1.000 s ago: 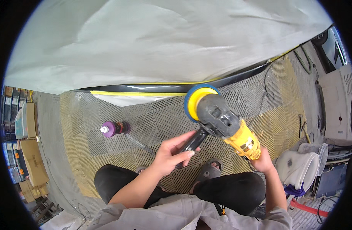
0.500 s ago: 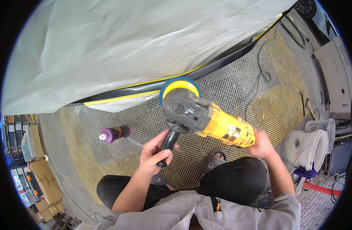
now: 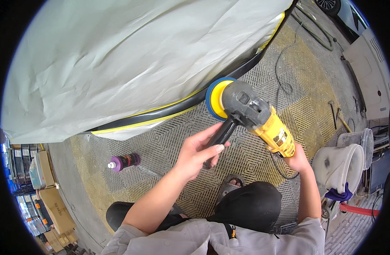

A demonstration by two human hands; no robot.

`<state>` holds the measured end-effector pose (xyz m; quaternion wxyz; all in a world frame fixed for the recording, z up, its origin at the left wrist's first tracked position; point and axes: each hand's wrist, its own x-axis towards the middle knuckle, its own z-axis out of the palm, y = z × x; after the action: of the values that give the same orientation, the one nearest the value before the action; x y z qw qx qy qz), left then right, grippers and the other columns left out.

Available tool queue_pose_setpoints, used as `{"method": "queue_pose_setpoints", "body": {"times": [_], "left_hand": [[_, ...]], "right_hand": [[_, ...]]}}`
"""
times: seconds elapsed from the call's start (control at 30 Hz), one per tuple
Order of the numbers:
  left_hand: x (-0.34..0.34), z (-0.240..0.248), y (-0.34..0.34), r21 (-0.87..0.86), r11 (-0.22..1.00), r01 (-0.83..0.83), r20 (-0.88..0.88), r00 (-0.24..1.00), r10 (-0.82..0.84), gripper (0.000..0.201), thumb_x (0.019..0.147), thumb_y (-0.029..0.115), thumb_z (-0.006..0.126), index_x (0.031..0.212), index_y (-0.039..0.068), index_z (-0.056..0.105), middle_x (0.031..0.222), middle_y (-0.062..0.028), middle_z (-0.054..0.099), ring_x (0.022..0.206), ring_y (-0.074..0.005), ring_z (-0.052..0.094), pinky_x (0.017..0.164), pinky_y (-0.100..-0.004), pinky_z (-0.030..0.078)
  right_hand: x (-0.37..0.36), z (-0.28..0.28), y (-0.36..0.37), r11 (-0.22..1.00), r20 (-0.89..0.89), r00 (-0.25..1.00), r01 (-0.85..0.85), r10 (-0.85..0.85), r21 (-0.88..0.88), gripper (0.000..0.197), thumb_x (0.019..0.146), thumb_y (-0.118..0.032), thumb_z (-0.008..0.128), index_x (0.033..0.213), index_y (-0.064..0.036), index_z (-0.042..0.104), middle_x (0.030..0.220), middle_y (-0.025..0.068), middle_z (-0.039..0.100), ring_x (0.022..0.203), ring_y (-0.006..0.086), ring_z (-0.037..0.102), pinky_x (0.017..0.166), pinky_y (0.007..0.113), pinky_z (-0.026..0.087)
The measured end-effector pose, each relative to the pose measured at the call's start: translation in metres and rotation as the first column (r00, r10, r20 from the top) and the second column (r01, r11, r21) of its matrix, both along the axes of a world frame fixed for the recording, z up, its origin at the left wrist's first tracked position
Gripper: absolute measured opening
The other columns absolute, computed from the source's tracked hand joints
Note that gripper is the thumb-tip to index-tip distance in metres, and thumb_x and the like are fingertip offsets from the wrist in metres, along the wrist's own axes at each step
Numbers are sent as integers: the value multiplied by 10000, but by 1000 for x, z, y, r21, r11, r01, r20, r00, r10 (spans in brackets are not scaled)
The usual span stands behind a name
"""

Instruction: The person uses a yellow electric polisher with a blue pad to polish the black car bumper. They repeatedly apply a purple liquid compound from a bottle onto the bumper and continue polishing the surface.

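Blind spots, remote feed

I couldn't tell whether the pad (image 3: pixel 218 99) touched the black trim (image 3: pixel 190 102). Right hand (image 3: pixel 297 159): fingers mostly hidden behind the yellow polisher (image 3: pixel 274 129), whose label (image 3: pixel 281 137) was too small to read. Round rim cut off the sheet (image 3: pixel 97 51) and the car (image 3: pixel 348 18).

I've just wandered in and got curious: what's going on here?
A person holds a yellow-and-black power tool in both bare hands. The left hand grips its black side handle, and the right hand grips the yellow rear end. Its round pad is beside a dark glossy strip along the edge of a large pale sheet; whether they touch is unclear. A purple bottle is on the patterned floor, left of the tool.
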<state>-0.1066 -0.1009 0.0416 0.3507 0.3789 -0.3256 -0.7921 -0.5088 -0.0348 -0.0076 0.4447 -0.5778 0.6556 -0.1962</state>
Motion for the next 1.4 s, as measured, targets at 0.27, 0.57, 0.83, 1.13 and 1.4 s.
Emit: {"method": "queue_pose_setpoints", "body": {"times": [0.27,0.57,0.83,1.13,1.4], "left_hand": [[-61,18,-51,-36,997,74,41,996,-73,707,982,68,742,1636,35,477,1193,-144,759,701,-87,627,625,-247,528],[-116,27,-88,-127,987,100,64,994,-92,627,987,30,731,1587,31,547,1113,-95,765,689,-92,616,600,-262,507],[-85,22,-55,-41,996,76,96,993,-72,677,979,41,747,1615,52,515,1176,-139,767,671,-89,627,598,-244,517],[-21,4,-13,-27,1000,1,64,998,1,701,963,-31,713,1626,45,498,1191,-170,767,687,-103,635,640,-252,536],[18,-3,15,-28,999,-39,43,998,41,713,961,-4,722,1631,26,481,1211,-210,757,689,-113,636,655,-260,543]], "right_hand": [[-48,-23,-15,996,113,990,82,-79,-25,472,817,87,618,1280,44,705,1186,86,789,1109,160,706,998,311,541],[-94,-43,-34,939,79,957,255,-279,233,618,720,140,597,1322,23,674,1188,14,743,1087,152,677,997,303,532],[-61,-46,-18,993,195,974,118,-112,-18,527,767,99,633,1288,47,694,1236,75,774,1147,169,696,1038,319,527],[-9,-36,-4,996,114,993,-31,40,-83,391,863,53,623,1244,56,706,1198,149,798,1121,198,731,987,339,555],[25,-28,5,992,66,995,-74,81,-100,380,877,23,663,1251,23,724,1182,174,802,1128,244,763,989,356,567]]}}
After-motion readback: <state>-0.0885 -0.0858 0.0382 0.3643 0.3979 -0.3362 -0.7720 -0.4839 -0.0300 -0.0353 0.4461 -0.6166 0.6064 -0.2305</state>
